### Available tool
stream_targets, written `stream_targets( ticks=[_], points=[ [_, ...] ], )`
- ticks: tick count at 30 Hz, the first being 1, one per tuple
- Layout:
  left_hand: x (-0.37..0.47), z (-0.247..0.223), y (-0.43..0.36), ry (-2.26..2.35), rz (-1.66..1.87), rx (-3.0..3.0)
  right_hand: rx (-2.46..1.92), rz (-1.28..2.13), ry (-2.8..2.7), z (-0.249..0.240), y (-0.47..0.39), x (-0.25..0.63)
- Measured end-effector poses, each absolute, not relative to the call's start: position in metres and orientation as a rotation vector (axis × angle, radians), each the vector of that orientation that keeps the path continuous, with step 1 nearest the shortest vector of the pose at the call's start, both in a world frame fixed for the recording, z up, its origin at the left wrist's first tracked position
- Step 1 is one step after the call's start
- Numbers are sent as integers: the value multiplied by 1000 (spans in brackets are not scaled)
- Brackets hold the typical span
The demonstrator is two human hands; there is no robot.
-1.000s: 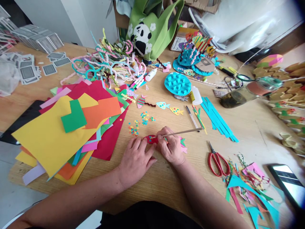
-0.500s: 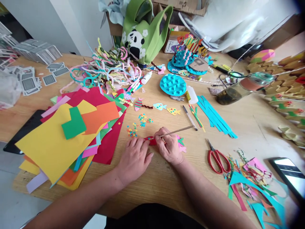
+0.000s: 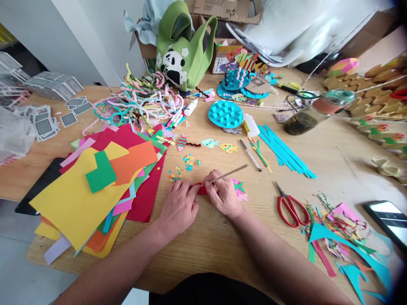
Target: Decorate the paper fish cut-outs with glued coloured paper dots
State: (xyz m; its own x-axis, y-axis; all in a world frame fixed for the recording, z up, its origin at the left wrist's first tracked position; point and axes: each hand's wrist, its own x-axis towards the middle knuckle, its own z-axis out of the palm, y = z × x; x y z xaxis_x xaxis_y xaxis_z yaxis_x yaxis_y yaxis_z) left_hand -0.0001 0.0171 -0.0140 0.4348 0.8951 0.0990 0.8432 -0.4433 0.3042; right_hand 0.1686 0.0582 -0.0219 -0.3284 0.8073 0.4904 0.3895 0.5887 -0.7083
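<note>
A small red paper piece (image 3: 202,190) lies on the table between my hands, partly covered by fingers; its full outline is hidden. My left hand (image 3: 180,205) rests palm down beside it, fingers stretched out and fingertips at its left edge. In my right hand (image 3: 223,195) a thin wooden stick (image 3: 230,172) is pinched, its lower end at the red piece and its long end pointing up and right. Small coloured paper dots (image 3: 190,161) lie just beyond the hands. Pink and green paper fish shapes (image 3: 240,189) show beside my right hand.
Coloured paper sheets (image 3: 63,199) are stacked on the left. Red-handled scissors (image 3: 291,207) and paper scraps (image 3: 346,237) lie at right, near a phone (image 3: 389,220). Farther back are blue strips (image 3: 286,152), a glue bottle (image 3: 251,125), a jar (image 3: 305,118) and pipe cleaners (image 3: 140,99).
The camera view has shifted slightly. My left thumb has drawn in toward its fingers. My right hand keeps the stick at the red piece, with only a small movement.
</note>
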Motion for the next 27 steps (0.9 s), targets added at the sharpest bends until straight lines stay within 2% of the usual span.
stream_targets(
  ticks=[17, 27],
  points=[
    [3, -13, 17, 1571, 351, 2512, -1013, 608, -1902, -19, 58, 169],
    [6, -9, 14, 1596, 322, 2523, -1179, 775, -1711, -20, 59, 169]
  ],
)
